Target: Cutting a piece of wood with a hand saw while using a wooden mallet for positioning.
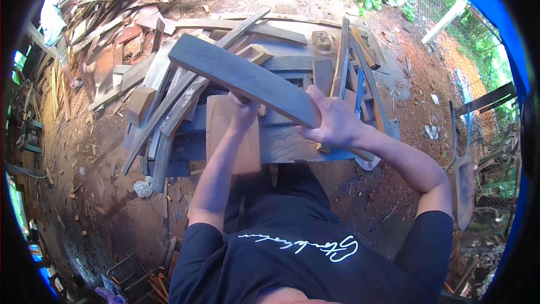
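Observation:
A thick grey-brown wooden beam (242,79) is held up slantwise over the workbench (292,155), its far end pointing up and left. My right hand (332,118) grips its near right end, thumb over the top. Under its middle, my left hand (242,114) is closed against the beam's underside; the beam hides part of those fingers. Just below my left hand, a light brown board (233,146) lies on the bench and sticks out over the near edge.
Several long boards (174,95) lie crisscrossed on the bench's left side; narrow strips (340,59) lean at its right. A short wood block (140,105) sits at the left. Beyond is a large scrap wood pile (124,5), with another person (53,19) beside it. A shovel (463,186) stands far right.

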Available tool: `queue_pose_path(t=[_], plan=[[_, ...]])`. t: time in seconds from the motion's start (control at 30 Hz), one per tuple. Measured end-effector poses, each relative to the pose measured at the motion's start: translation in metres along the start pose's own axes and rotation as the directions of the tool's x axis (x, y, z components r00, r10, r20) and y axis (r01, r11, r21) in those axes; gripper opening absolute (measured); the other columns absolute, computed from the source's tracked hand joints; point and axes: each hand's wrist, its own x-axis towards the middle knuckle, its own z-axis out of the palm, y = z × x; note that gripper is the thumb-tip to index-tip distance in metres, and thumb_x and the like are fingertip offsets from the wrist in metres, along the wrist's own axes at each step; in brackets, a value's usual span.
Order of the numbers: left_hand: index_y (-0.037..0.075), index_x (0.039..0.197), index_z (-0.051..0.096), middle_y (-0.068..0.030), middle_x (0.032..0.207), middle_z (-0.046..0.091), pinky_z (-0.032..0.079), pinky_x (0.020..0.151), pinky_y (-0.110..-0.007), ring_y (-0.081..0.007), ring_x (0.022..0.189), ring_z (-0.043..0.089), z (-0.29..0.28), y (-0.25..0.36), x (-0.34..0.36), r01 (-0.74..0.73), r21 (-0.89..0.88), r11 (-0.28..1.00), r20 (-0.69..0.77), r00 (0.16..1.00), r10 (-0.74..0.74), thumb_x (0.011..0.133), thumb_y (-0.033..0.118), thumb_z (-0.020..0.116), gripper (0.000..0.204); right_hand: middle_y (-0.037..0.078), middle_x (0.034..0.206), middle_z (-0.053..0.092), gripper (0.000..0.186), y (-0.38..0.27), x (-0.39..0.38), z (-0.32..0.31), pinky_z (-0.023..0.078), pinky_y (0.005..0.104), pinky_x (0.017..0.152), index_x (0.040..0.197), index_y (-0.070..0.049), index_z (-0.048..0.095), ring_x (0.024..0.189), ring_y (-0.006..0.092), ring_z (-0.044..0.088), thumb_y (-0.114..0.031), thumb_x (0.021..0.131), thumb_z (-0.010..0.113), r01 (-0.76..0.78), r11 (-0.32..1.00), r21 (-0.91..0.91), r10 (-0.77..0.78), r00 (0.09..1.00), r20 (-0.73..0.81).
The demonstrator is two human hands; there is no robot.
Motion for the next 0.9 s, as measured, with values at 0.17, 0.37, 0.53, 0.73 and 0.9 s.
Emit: queue_pose_path(t=[0.17,0.37,0.53,0.73,0.9], plan=[[0.007,0.076,0.056,0.0017,0.066,0.057,0.044,0.054,-0.021,-0.0047,0.06,0.056,-0.022,-0.012,-0.002,0.169,0.118,0.979,0.096,0.979,-0.18,0.08,0.003,0.07,0.015,0.012,0.087,0.064,0.053,-0.034,0.005,-0.034,0.053,0.0353,0.072,0.111,-0.005,0.051,0.076,0.0207,0.067,-0.03,0.076,0.081,0.093,0.99,0.104,-0.056,0.947,-0.317],[0.008,0.077,0.054,0.0003,0.069,0.054,0.043,0.052,-0.022,-0.0067,0.058,0.053,-0.019,-0.009,-0.003,0.192,0.125,0.973,0.111,0.972,-0.206,0.081,0.002,0.067,0.015,0.012,0.095,0.066,0.057,-0.047,0.001,-0.043,0.052,0.0357,0.071,0.116,-0.002,0.044,0.08,0.0196,0.065,-0.031,0.08,0.079,0.238,0.871,0.43,0.015,0.861,-0.508],[0.005,0.078,0.056,0.0034,0.066,0.056,0.043,0.055,-0.021,-0.0033,0.061,0.054,-0.012,-0.007,-0.005,0.177,-0.018,0.984,-0.008,0.984,-0.177,0.082,0.002,0.069,0.013,0.022,0.095,0.064,0.061,0.017,-0.016,0.016,0.049,0.0421,0.081,0.114,-0.002,0.051,0.089,0.0322,0.065,-0.044,0.077,0.076,-0.242,0.959,0.15,0.24,0.97,0.029],[0.003,0.073,0.055,-0.0019,0.07,0.056,0.044,0.055,-0.028,-0.0081,0.061,0.051,-0.027,-0.013,-0.007,-0.102,0.218,0.971,0.113,0.991,0.079,0.081,0.0,0.064,0.012,0.01,0.087,0.061,0.061,0.005,-0.021,0.001,0.05,0.031,0.065,0.123,0.0,0.052,0.073,0.0201,0.062,-0.03,0.076,0.077,-0.203,0.899,0.387,0.289,0.94,-0.179],[0.005,0.09,0.063,-0.0077,0.075,0.062,0.047,0.06,-0.03,-0.0136,0.067,0.06,-0.004,-0.012,-0.016,-0.063,0.129,0.99,0.137,0.99,0.045,0.068,-0.004,0.067,0.025,0.007,0.088,0.054,0.063,0.044,-0.072,0.01,0.049,0.0252,0.056,0.139,-0.003,0.037,0.068,0.0133,0.055,-0.027,0.088,0.065,0.047,0.65,0.759,0.313,0.893,-0.323]])
